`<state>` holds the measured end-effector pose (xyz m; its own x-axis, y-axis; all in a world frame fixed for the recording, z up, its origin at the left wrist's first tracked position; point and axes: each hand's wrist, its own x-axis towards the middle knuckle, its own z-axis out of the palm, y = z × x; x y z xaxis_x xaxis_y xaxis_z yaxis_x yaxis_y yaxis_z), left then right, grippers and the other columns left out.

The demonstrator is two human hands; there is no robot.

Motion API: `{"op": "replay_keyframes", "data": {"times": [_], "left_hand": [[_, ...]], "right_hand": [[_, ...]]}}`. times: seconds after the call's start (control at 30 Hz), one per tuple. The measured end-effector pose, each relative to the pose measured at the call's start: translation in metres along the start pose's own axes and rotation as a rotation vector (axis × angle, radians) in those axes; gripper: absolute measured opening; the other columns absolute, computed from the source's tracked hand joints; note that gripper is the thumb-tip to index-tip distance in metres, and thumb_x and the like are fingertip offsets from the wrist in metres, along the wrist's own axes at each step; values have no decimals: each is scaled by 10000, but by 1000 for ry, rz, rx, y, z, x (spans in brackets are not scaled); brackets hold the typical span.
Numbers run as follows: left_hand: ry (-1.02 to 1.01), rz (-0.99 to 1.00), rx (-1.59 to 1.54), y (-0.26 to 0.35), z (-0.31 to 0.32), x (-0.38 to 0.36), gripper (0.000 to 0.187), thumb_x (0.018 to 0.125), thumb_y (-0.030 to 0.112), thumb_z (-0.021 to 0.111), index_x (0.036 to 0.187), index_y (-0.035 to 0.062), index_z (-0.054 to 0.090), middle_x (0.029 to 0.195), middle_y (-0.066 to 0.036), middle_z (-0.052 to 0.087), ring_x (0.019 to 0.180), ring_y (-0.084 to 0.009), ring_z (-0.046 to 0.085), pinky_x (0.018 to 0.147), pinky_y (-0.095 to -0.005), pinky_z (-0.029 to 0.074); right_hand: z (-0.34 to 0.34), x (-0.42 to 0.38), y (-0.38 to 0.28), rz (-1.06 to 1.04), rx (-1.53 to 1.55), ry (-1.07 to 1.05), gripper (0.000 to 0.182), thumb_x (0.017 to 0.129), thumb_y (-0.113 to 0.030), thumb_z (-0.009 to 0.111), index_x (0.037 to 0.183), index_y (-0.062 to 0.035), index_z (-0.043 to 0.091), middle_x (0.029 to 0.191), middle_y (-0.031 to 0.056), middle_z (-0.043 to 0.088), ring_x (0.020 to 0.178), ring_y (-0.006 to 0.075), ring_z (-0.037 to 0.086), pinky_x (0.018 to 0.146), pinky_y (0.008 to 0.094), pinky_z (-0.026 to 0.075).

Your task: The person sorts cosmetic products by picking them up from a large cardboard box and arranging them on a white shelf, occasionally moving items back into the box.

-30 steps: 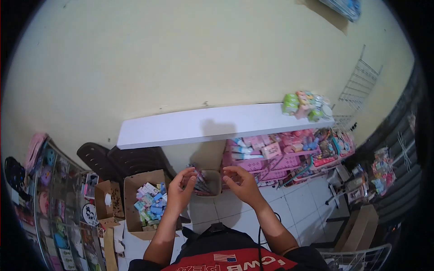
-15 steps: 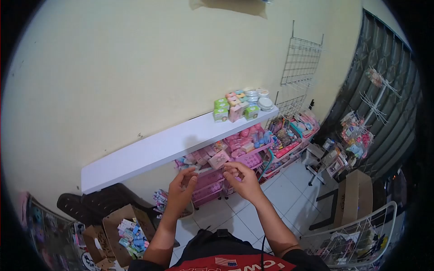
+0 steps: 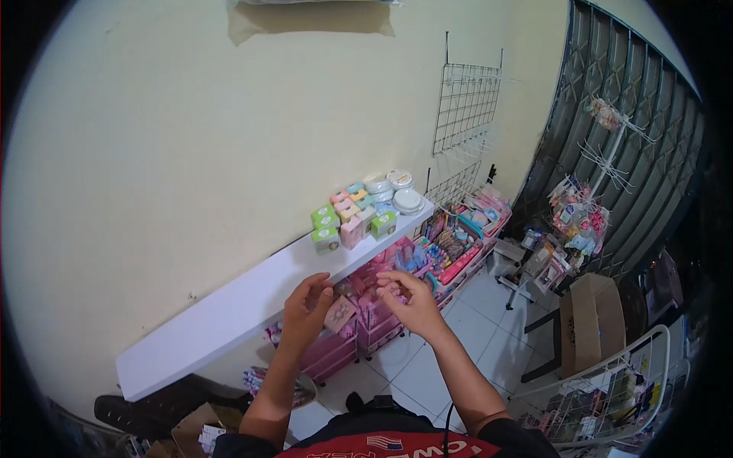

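Observation:
My left hand (image 3: 306, 309) is raised at the front edge of a white wall shelf (image 3: 221, 317), its fingers curved apart and nothing in them. To the right, my right hand (image 3: 412, 304) hangs in front of the pink carts, also empty, thumb and fingers spread. At the shelf's far end stand small green and white boxes (image 3: 326, 240), pastel boxes (image 3: 352, 232) and round white tubs (image 3: 408, 201), some stacked. Neither hand touches them. Between and below my hands, a pink box (image 3: 340, 314) lies on the goods in a pink cart (image 3: 334, 360).
A wire grid (image 3: 467, 107) is fixed to the wall beyond the shelf. On the right are a hook stand (image 3: 608, 164) with hanging goods, a cardboard box (image 3: 592, 324) and a white wire rack (image 3: 611, 397). A dark chair (image 3: 153, 412) sits under the shelf's left end.
My view has turned, so the shelf and its boxes appear lower and farther left, closer to my hands. Both hands keep about the same pose and stay empty.

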<state>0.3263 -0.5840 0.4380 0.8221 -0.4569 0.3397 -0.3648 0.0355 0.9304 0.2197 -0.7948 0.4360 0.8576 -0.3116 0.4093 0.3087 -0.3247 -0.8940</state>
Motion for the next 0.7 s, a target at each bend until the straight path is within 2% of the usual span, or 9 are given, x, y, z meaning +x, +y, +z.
{"op": "replay_keyframes", "data": {"times": [0.17,0.33,0.47,0.53,0.6,0.63,0.7], "left_hand": [[-19,34,46,-15,13,52,315,963,130,671,1260,31,633,1071,-114,710,1044,-173,673,919,-320,527],[-8,187,220,-16,28,90,300,937,119,687,1223,36,649,1084,-140,711,1022,-238,687,913,-365,533],[32,255,310,-25,43,116,306,902,100,722,1195,42,653,1121,-147,698,1034,-263,677,939,-359,516],[119,411,554,-29,50,123,329,847,110,765,1151,48,657,1103,-152,685,1035,-323,659,913,-396,518],[148,409,606,-34,58,128,353,826,129,775,1149,53,655,1115,-143,668,1058,-328,634,922,-417,498],[156,422,656,-35,60,132,377,806,149,786,1147,58,653,1127,-135,650,1081,-333,609,932,-439,478],[193,410,709,-32,65,135,403,789,157,801,1151,61,652,1133,-128,645,1090,-327,603,943,-440,468]], "right_hand": [[-14,38,10,35,-57,17,304,914,-19,698,1213,11,653,1097,63,683,935,97,619,824,246,500],[-33,82,19,8,-129,15,293,914,-53,705,1200,-1,665,1080,80,676,923,111,625,807,256,509],[-54,114,28,-79,-308,-13,308,896,-100,721,1192,-28,674,1049,95,665,929,162,640,805,286,517],[-63,126,35,-121,-340,-49,314,889,-114,725,1190,-36,676,1040,101,660,936,183,645,810,298,518],[-71,141,45,-107,-344,-85,327,878,-115,730,1192,-44,674,1075,114,647,983,234,641,856,333,514],[-76,149,49,-120,-335,-108,327,878,-115,730,1192,-44,674,1075,114,647,983,234,641,856,333,514],[-83,161,60,-250,-426,-156,346,866,-125,738,1198,-53,672,1128,127,636,1066,281,620,918,364,501]]}}
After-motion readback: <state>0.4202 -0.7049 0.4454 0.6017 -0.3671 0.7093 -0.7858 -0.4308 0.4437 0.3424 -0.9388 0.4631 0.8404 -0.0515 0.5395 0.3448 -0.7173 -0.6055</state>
